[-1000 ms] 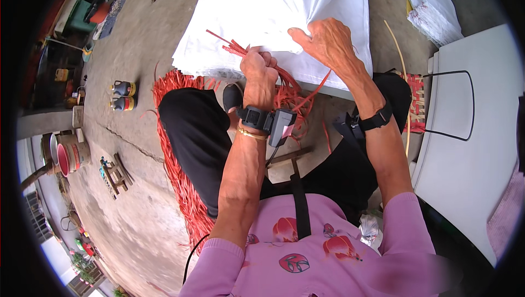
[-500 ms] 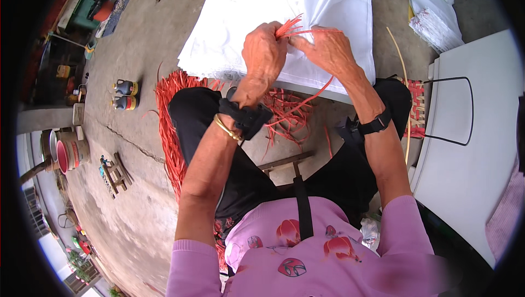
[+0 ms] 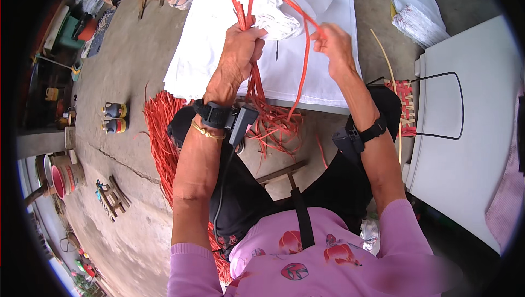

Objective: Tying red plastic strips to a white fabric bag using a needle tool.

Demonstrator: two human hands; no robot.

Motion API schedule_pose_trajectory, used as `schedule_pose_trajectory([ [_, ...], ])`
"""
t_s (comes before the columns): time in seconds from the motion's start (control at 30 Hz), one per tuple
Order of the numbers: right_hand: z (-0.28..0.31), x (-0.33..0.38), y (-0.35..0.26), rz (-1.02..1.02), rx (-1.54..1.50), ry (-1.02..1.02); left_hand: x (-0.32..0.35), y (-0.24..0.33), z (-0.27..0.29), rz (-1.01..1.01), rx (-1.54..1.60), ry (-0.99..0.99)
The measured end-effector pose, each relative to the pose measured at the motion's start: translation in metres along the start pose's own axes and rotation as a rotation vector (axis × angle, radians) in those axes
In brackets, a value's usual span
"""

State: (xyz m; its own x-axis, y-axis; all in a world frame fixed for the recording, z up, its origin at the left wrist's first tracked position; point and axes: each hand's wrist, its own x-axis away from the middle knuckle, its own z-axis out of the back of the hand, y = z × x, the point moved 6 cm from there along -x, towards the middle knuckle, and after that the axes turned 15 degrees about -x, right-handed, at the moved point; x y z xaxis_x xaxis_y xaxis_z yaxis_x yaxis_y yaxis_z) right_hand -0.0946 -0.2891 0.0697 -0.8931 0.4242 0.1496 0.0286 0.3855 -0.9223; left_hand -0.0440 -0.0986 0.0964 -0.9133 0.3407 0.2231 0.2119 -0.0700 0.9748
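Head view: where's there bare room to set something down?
The white cloth is bare between the left hand and its left edge. The floor is bare between the bottles and the cloth. It's crowded between the left hand and right hand, with red strips and bunched cloth, and below the cloth's near edge, where strips tangle.

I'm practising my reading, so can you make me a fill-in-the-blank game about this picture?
1. The left hand grips a bunch of long, thin ____ strips.
2. A shiny gold-coloured bangle circles the ____ forearm.
3. On the grey concrete floor are ____ dark bottles with yellow labels.

Missing words: red; left; two.
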Motion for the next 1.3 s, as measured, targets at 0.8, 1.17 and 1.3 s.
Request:
schedule_pose_trajectory([
  [0.8,-0.051,0.050,0.024,0.333,0.207,-0.237,-0.005,-0.018,-0.001,0.195,0.165,0.055],
  [1.17,-0.006,0.125,-0.010,0.008,-0.080,-0.178,-0.020,-0.020,0.046,0.068,0.353,0.042],
  [1.3,-0.017,0.089,-0.064,0.470,-0.133,-0.149,-0.003,-0.048,-0.004,0.284,0.146,0.024],
])
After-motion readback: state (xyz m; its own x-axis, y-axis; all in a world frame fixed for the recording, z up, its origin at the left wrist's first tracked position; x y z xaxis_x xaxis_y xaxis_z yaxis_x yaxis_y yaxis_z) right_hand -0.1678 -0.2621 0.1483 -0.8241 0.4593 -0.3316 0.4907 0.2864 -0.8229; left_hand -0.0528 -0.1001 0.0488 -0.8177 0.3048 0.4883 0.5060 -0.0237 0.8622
